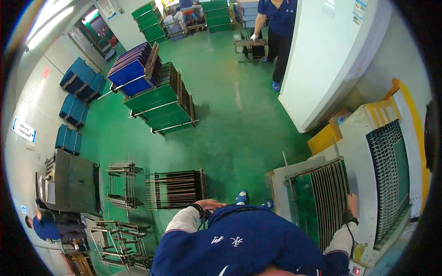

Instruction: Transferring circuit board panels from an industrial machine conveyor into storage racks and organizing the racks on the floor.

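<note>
At my right side, a rack of upright thin green panels (pixel 322 193) stands on a pale bench. My right hand (pixel 352 205) is at the rack's right end, against or very close to the outermost panel; its fingers are too small and partly hidden to tell their grip. Low in front of my waist, my left hand (pixel 211 204) reaches out with its fingers extended, and nothing shows in it. A dark band circles each wrist. Just beyond the left hand, a metal rack of dark panels (pixel 177 189) rests on the floor.
Right of the bench runs a machine bed with a pale grid (pixel 389 179). Stacked blue and green racks (pixel 156 101) stand ahead on the green floor. Bare metal frames (pixel 122 184) are at left. Near a white cabinet (pixel 317 55), another person (pixel 276 27) handles a rack.
</note>
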A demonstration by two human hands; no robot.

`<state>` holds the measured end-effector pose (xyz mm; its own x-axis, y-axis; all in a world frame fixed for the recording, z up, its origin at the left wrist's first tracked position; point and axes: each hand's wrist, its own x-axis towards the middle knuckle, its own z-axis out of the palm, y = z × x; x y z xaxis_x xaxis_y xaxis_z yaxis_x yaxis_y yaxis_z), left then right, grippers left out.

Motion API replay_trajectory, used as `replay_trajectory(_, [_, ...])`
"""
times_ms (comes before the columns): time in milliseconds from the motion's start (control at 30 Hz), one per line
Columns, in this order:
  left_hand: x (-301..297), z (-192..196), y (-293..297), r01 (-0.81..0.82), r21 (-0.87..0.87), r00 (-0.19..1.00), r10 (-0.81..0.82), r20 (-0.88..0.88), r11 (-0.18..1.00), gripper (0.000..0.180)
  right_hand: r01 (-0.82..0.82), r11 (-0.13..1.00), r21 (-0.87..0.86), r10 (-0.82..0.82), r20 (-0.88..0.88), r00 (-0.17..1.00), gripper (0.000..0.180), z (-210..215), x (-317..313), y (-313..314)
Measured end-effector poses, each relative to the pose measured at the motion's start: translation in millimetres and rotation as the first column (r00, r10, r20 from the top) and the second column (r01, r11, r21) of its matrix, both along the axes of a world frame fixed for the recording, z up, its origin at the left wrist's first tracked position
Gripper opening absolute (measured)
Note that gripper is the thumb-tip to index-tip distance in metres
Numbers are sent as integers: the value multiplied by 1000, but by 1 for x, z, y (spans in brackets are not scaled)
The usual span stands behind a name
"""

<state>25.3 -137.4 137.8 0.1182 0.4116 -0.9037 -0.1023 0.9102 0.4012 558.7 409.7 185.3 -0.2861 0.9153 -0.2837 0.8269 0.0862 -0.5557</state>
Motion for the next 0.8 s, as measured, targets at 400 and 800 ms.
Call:
replay_trajectory(400, [3,-35,10,57,-15,998,-57,0,998,66,34,992,123,-35,11,999,33,4,12,-5])
replay_trajectory(800, [13,-39,18,16,23,1000,-16,8,1000,66,-15,993,115,12,30,999,33,26,-7,-17])
